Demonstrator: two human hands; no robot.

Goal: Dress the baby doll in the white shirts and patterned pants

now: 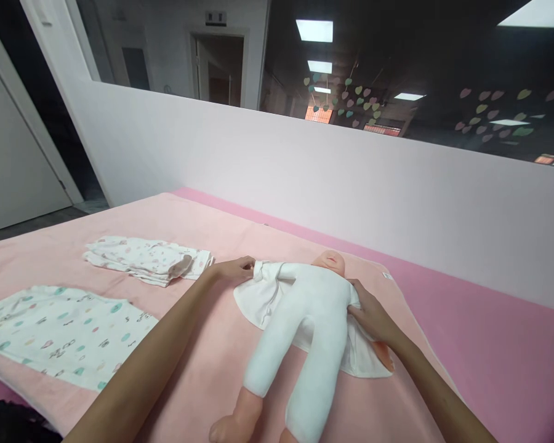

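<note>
Head view cuts the doll [321, 301] off at the bottom edge.

One doll [325, 295], from which the clock directions run. Two hands: left hand [236, 271] at 10 o'clock, right hand [372, 311] at 3. One white garment [249, 301] under the doll, one spread patterned garment [69, 335] at 9, one patterned stack [138, 258] at 10, pieces uncountable. One pink cloth [198, 375], one white tag [387, 275] at 2.
</note>
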